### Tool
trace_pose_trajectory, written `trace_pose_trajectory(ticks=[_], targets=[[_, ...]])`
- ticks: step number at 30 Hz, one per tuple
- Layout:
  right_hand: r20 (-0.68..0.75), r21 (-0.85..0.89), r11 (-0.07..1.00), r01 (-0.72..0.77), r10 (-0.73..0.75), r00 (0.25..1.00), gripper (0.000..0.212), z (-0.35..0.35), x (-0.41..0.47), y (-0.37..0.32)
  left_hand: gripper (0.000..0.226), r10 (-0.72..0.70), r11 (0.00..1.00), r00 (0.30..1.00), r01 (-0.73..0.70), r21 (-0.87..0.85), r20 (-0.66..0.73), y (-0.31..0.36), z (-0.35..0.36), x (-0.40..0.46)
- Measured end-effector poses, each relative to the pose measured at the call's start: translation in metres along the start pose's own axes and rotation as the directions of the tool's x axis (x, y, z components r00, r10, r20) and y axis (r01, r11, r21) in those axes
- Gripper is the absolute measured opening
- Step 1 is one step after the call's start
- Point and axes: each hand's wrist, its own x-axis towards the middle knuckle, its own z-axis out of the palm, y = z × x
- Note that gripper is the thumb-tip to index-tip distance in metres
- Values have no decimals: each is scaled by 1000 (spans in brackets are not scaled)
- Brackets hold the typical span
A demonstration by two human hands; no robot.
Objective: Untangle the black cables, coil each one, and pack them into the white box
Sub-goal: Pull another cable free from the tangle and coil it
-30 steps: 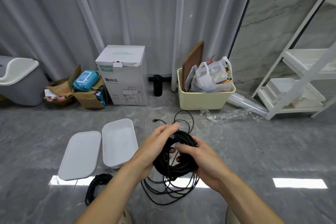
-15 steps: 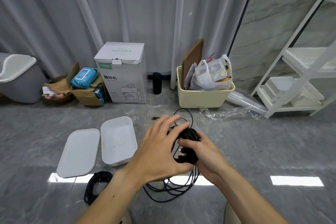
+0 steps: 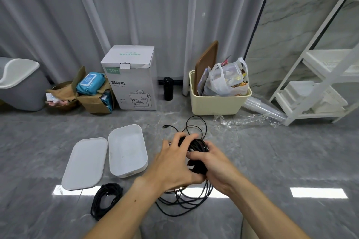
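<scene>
On the grey floor, seen from above, I work a bundle of black cable between both hands. At far left stands a grey bin, then a torn carton with a blue pack on top, against the curtain. Nearer me lies the white lid, flat, with the white box just beside it on its right, open side up. Below the lid a coiled cable rests on the floor, apart from my hands. Behind the white box stands a coffee-machine box, and right of it a small black cylinder.

My left forearm reaches in from the bottom edge, angled up and to the right. My left hand lies back-up over the cable bundle, fingers curled round its top and thumb under its near side. My right hand comes from the lower right, fingers and thumb wrapped round the bundle's right side, so both hands grip it above the floor. Loose loops of cable hang below my hands and spread on the floor; more loops and a plug end lie beyond my fingers.

Further right sit a cream tub stuffed with a plastic bag and a brown board, clear wrap, and a white rack.
</scene>
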Motion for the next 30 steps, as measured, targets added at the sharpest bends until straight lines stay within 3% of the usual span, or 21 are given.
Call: trace_pose_trajectory(ticks=[7, 11, 14, 16, 20, 26, 30], targets=[[67, -123, 992, -8, 16, 998, 40, 11, 21, 1, 115, -54, 998, 997, 54, -12, 51, -23, 2, 10], [155, -153, 987, 42, -18, 988, 39, 24, 38, -8, 104, -73, 997, 997, 73, -3, -7, -35, -8, 19], [191, -180, 981, 73, -38, 981, 22, 34, 45, -16, 96, -92, 996, 995, 92, -5, -38, -45, -16, 24], [236, -204, 975, 86, -36, 971, 21, 38, 52, -15, 94, -94, 995, 994, 95, 14, -56, -52, -15, 26], [228, -338, 941, 32, 49, 972, 58, 39, 77, 0, 95, -106, 993, 989, 110, 33, -102, -73, -4, 23], [194, -664, 745, 73, 78, 978, 78, 49, 112, 27, 91, -225, 974, 968, 224, -27, -107, -124, 18, 24], [133, -792, 596, 135, -48, 990, 88, 45, 140, 53, 96, -367, 930, 928, 367, -9, -65, -171, 53, 15]])
